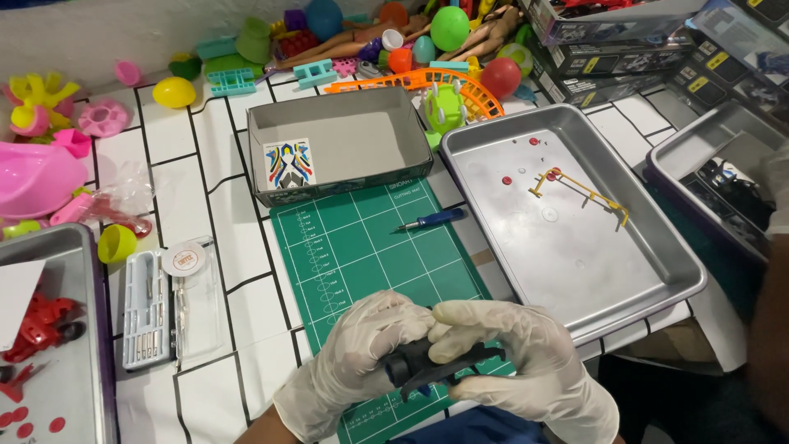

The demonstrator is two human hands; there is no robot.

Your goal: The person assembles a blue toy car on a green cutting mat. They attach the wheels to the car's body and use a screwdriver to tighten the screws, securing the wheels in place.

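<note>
Small black plastic part [436, 366], at six o'clock over the near edge of the green gridded cutting mat [370, 247], pinched from both sides: left gloved hand [362, 362] curled shut around its rounded end, right gloved hand [518, 362] closed on the thin flat end, seemingly to steady it up close. Blue-handled screwdriver [433, 219] parked at twelve o'clock within reach. Loose yellow frame [579, 191] and red bits corralled in the silver metal tray [657, 288] at two o'clock; grey cardboard box [345, 136] farther at twelve.

A black plastic toy part [436, 366] lies level, gripped over the green mat.
</note>
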